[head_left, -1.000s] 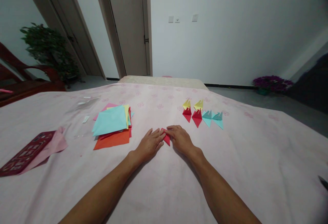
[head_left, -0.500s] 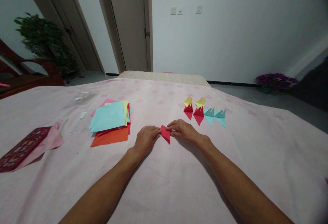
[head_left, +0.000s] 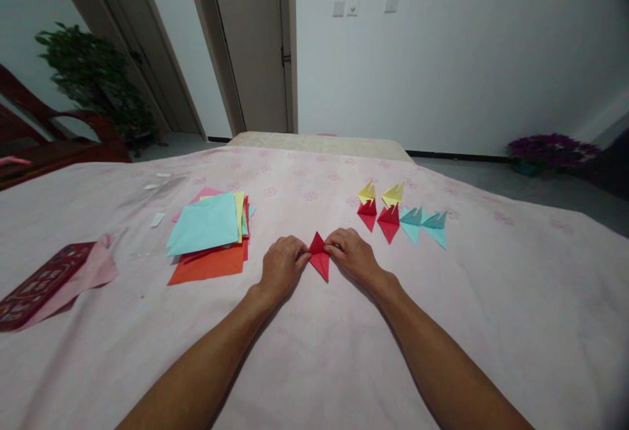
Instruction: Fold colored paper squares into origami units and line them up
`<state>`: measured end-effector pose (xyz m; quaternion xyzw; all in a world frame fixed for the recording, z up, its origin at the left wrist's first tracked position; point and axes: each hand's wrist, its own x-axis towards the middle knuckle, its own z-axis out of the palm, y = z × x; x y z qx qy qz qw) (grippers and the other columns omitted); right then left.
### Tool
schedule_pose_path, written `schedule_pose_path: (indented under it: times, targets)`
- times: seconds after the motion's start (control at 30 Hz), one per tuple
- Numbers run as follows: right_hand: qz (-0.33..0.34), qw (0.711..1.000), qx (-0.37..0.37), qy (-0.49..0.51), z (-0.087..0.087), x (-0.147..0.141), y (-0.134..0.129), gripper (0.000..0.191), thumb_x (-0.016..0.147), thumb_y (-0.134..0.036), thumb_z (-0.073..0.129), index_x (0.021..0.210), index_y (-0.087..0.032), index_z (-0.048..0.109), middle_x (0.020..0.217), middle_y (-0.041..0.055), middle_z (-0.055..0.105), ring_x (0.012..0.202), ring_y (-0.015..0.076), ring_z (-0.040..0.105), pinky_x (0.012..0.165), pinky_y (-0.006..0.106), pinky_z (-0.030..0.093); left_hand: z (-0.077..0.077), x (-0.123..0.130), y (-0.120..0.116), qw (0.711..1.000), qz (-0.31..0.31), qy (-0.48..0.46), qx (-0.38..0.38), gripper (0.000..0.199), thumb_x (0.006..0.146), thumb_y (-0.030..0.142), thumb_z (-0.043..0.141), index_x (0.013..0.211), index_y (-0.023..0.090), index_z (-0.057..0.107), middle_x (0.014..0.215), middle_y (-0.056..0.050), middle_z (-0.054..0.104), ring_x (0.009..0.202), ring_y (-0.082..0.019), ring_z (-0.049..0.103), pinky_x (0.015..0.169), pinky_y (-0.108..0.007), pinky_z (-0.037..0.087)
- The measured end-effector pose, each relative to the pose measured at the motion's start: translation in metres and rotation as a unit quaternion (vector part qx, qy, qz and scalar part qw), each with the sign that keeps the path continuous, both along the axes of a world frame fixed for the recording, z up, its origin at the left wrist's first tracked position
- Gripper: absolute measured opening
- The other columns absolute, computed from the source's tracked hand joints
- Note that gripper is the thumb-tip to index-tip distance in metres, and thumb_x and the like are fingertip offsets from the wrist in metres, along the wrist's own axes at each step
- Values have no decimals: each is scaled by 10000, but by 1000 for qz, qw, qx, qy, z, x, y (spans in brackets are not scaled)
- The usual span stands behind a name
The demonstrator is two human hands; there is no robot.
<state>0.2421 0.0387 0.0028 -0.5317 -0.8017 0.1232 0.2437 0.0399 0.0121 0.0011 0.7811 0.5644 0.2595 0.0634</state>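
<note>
In the middle of the frame, your left hand and right hand pinch opposite edges of the red paper low over the cloth-covered desk, probably so that neither side of the fold slips or springs open. The sheets lie loosely stacked left of centre, perhaps for easy reach; the six birds cluster right of centre, likely to keep your working spot free.

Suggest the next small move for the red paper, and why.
Probably press the red paper flat along the line across its middle: the left hand and the right hand pinch it from opposite sides, and its darker upper triangle meets the brighter lower part there, suggesting a fold to sharpen.
</note>
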Motion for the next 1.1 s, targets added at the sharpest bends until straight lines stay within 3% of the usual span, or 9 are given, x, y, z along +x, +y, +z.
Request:
schedule_pose_path:
  times: [0.3,0.5,0.6,0.67,0.8,0.93,1.1]
  targets:
    - [-67,995,42,-60,-1,-14,-4,130,936,-310,589,833,-231,592,959,12,611,932,177,512,639,282,345,-1,6,1,998,42,50,16,94,877,284,655,855,209,603,900,-31,630,888,-222,553,767,-349,414]
    - [-86,993,57,-62,-4,-16,-4,141,924,-326,604,816,-238,577,939,25,612,927,199,511,650,300,351,-3,6,-1,998,46,25,40,138,888,250,637,990,204,555,983,-49,619,915,-225,572,783,-371,471]
    - [-93,992,59,-55,-4,-16,-4,129,911,-326,618,825,-240,577,929,28,610,914,203,512,666,307,362,-7,7,0,997,9,13,82,151,921,203,575,1072,205,568,1171,-99,614,1087,-251,576,895,-431,494]
    - [-95,992,62,-54,-5,-16,-3,127,907,-326,621,825,-240,578,922,26,608,905,202,510,675,309,363,-11,6,2,993,-47,23,105,192,944,167,523,1117,214,591,1315,-108,579,1262,-267,510,1029,-483,445]
    - [-93,992,64,-60,-6,-14,-2,150,909,-331,617,801,-235,578,908,27,598,893,199,497,718,317,360,-19,5,5,986,-131,55,84,286,967,147,465,1206,211,609,1343,-74,610,1358,-251,457,1148,-490,356]
    - [-105,990,60,-68,-8,-12,-3,133,910,-343,610,834,-234,597,945,40,593,926,221,479,775,345,338,-17,7,0,986,-137,84,55,331,989,247,462,1293,175,572,1351,-99,613,1309,-240,519,1155,-464,353]
    - [-125,989,52,-63,-9,-9,-4,133,902,-373,615,882,-241,610,1002,52,584,958,245,457,804,374,318,-10,11,-10,983,-126,126,49,421,974,331,498,1363,171,519,1416,-132,553,1336,-274,488,1148,-495,341]
